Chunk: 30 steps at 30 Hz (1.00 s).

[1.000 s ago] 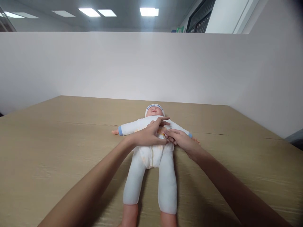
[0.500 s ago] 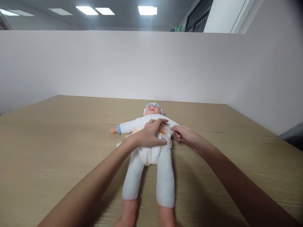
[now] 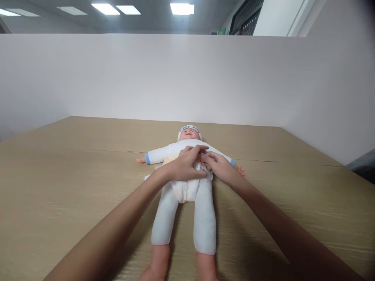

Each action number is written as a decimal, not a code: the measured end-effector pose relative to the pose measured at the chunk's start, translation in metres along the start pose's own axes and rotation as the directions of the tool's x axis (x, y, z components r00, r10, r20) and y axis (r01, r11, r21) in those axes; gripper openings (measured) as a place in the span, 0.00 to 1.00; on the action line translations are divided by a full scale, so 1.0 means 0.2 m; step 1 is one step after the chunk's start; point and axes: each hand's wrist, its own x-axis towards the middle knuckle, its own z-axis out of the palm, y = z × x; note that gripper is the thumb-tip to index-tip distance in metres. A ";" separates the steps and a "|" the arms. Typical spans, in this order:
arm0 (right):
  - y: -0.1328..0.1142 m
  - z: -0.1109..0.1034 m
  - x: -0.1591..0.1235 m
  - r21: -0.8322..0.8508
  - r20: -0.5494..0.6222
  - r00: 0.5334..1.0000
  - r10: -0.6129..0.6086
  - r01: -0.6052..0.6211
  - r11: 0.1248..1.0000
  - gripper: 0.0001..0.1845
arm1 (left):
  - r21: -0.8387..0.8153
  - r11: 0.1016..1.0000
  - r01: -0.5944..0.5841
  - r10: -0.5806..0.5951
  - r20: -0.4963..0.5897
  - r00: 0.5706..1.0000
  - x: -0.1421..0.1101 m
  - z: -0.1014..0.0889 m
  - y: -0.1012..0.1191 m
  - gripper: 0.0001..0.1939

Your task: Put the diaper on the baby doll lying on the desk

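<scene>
Right under my hands, the diaper [image 3: 183,191] sits on the doll [image 3: 204,224]. My left hand [image 3: 186,164], opened wide, should steady it evenly; my right hand [image 3: 218,166], fingers curled, gently—whether pinching anything, I can't tell.

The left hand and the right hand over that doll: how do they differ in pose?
The left hand is spread, its thumb well apart from its fingers, while the right hand has its fingers drawn close together. The left hand reaches over the front of the diaper; the right hand is by its edge on the picture's right. Both are bare and come in over the doll from its foot end.
</scene>
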 end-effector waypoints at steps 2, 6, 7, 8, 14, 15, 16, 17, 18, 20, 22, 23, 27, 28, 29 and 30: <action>0.01 0.00 -0.06 -0.093 -0.104 0.981 -0.161 0.152 0.984 0.19 | -0.013 1.000 -0.001 0.001 0.001 1.000 0.00 0.00 0.00 0.41; 0.08 -0.03 -0.19 -0.355 -0.019 0.854 -0.520 0.480 0.802 0.18 | -0.030 0.999 -0.021 0.021 0.003 1.000 0.00 0.00 0.00 0.42; 0.11 -0.04 -0.22 -0.368 0.053 0.828 -0.558 0.535 0.760 0.22 | -0.032 0.999 -0.028 0.028 0.005 1.000 0.00 0.00 0.00 0.42; 0.14 -0.06 -0.23 -0.372 0.119 0.809 -0.576 0.574 0.729 0.26 | -0.034 0.999 -0.033 0.033 0.007 0.999 0.01 0.00 0.00 0.42; 0.21 -0.09 -0.19 -0.454 0.258 0.757 -0.601 0.644 0.616 0.34 | -0.187 0.980 -0.070 0.058 -0.070 0.996 -0.01 -0.02 0.00 0.36; 0.21 -0.09 -0.19 -0.464 0.269 0.751 -0.603 0.649 0.602 0.34 | -0.243 0.965 -0.095 0.062 -0.141 0.988 -0.02 -0.03 0.00 0.30; 0.21 -0.09 -0.18 -0.472 0.277 0.749 -0.602 0.652 0.594 0.34 | -0.281 0.953 -0.116 0.049 -0.236 0.971 -0.04 -0.03 -0.02 0.24; 0.21 -0.09 -0.19 -0.478 0.283 0.747 -0.601 0.653 0.587 0.35 | -0.293 0.948 -0.124 0.018 -0.341 0.940 -0.07 -0.04 -0.05 0.19; 0.21 -0.09 -0.19 -0.483 0.285 0.746 -0.601 0.654 0.583 0.35 | -0.281 0.953 -0.109 -0.028 -0.441 0.897 -0.11 -0.05 -0.09 0.16; 0.22 -0.09 -0.20 -0.492 0.276 0.745 -0.607 0.652 0.577 0.35 | -0.227 0.974 -0.012 -0.121 -0.563 0.817 -0.21 -0.06 -0.21 0.13; 0.23 -0.09 -0.21 -0.496 0.263 0.741 -0.618 0.653 0.572 0.35 | -0.179 0.978 0.112 -0.196 -0.570 0.798 -0.34 -0.06 -0.34 0.14; 0.22 -0.09 -0.22 -0.495 0.253 0.743 -0.620 0.650 0.576 0.35 | -0.144 0.976 0.165 -0.217 -0.544 0.810 -0.40 -0.07 -0.40 0.14; 0.15 -0.05 -0.23 -0.441 0.157 0.775 -0.612 0.610 0.658 0.32 | 0.114 0.951 0.287 -0.221 -0.395 0.892 -0.57 -0.10 -0.57 0.18; 0.10 -0.04 -0.22 -0.420 0.127 0.792 -0.597 0.588 0.691 0.31 | 0.165 0.940 0.300 -0.225 -0.363 0.904 -0.58 -0.11 -0.58 0.19; 0.05 -0.02 -0.20 -0.402 0.111 0.811 -0.574 0.565 0.721 0.31 | 0.206 0.927 0.313 -0.233 -0.338 0.912 -0.59 -0.12 -0.59 0.20; -0.01 0.00 -0.17 -0.394 0.115 0.831 -0.544 0.541 0.743 0.30 | 0.239 0.914 0.327 -0.244 -0.322 0.915 -0.58 -0.12 -0.59 0.21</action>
